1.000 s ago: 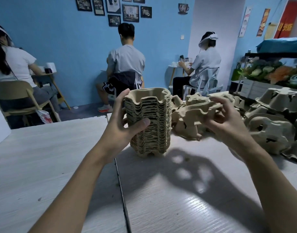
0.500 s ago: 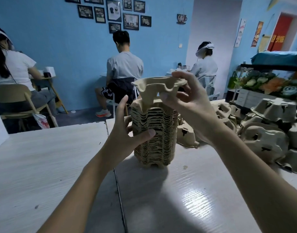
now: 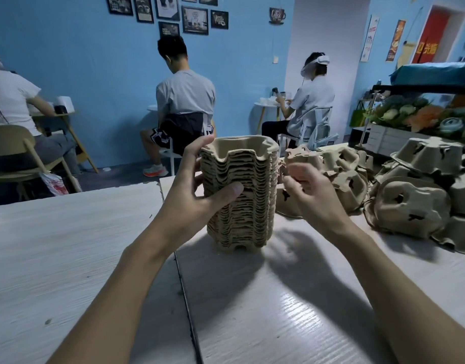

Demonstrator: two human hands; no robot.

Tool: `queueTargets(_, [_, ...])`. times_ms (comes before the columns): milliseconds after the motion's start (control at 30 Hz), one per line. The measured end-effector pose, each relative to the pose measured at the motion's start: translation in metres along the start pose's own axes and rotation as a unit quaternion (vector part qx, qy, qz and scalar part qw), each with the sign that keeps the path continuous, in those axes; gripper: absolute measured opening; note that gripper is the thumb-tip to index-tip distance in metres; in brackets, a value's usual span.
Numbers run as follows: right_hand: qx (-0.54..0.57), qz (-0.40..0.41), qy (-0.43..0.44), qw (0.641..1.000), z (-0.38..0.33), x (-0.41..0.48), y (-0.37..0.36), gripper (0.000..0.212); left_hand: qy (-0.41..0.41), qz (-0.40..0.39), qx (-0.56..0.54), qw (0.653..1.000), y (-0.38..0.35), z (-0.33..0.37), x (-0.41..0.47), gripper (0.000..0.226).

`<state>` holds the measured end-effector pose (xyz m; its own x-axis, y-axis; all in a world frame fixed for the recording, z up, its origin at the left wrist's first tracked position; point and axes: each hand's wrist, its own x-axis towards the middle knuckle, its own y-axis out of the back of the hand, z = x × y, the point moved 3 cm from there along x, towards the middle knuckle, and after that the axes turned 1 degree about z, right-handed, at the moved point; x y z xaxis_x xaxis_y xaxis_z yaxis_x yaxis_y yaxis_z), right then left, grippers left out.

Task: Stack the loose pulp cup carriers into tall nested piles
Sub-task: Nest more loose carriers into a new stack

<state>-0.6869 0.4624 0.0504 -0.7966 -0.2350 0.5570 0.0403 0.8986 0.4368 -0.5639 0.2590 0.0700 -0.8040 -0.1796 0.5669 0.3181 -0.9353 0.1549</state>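
A tall nested pile of brown pulp cup carriers (image 3: 242, 200) stands upright on the white table (image 3: 265, 311). My left hand (image 3: 194, 198) grips its left side, thumb across the front and fingers behind the rim. Just right of the pile, my right hand (image 3: 307, 190) has its fingers curled on the edge of a loose carrier (image 3: 301, 156) at the near end of the heap. Several more loose carriers (image 3: 410, 208) lie tumbled across the right of the table.
A seam (image 3: 185, 298) splits the table into two tops, and the pile stands on the right one. Three people sit at small tables along the blue wall behind. A shelf with artificial flowers (image 3: 410, 116) stands at the far right.
The carrier my right hand held above the pile now sits nested on top. That hand has dropped back to the right and taken hold of another loose carrier. My left hand stayed on the pile.
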Motion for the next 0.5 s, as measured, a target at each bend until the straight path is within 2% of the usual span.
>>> queueTargets(67, [-0.153,-0.025,0.0,0.988,0.023,0.0,-0.004,0.038,0.003,0.0,-0.002,1.0,0.0,0.0,0.0,0.075])
queueTargets(100, [-0.188,-0.043,-0.012,0.981,0.03,0.0,-0.006,0.042,0.004,0.0,-0.002,1.0,-0.001,0.0,0.0,0.074])
queueTargets(233, [-0.246,-0.075,-0.019,0.966,0.036,-0.004,-0.013,0.054,0.008,-0.002,-0.003,1.0,-0.001,0.0,-0.001,0.073])
queueTargets(400, [-0.319,-0.112,-0.027,0.941,0.045,-0.005,-0.017,0.052,0.005,-0.001,0.003,1.0,-0.002,0.001,-0.001,0.071])
queueTargets(500, [-0.327,-0.113,-0.021,0.938,0.046,-0.005,-0.02,0.054,0.007,-0.001,0.0,1.0,-0.002,0.0,-0.002,0.072])
